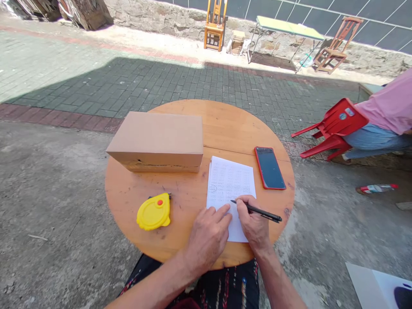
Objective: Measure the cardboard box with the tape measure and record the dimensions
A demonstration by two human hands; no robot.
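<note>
My right hand [252, 223] is closed around a black pen [264, 213], its tip at the lower part of a white sheet of paper [232, 174]. Rows of small handwriting cover the upper part of the sheet, with a circled mark near its left edge. Resting across the sheet's lower left edge, my left hand [210, 231] lies with its fingers stretched out and holds nothing. A yellow tape measure [154, 212] with a red button sits to the left of that hand. Behind it stands a closed brown cardboard box [161, 139]. A red-edged phone [270, 168] lies right of the paper.
Everything lies on a round wooden table [225, 122]. To the right, a person in a pink top [391, 105] sits on a red plastic chair [337, 122]. A bottle [376, 189] lies on the ground. Wooden chairs [214, 32] and a folding table [289, 28] stand by the wall.
</note>
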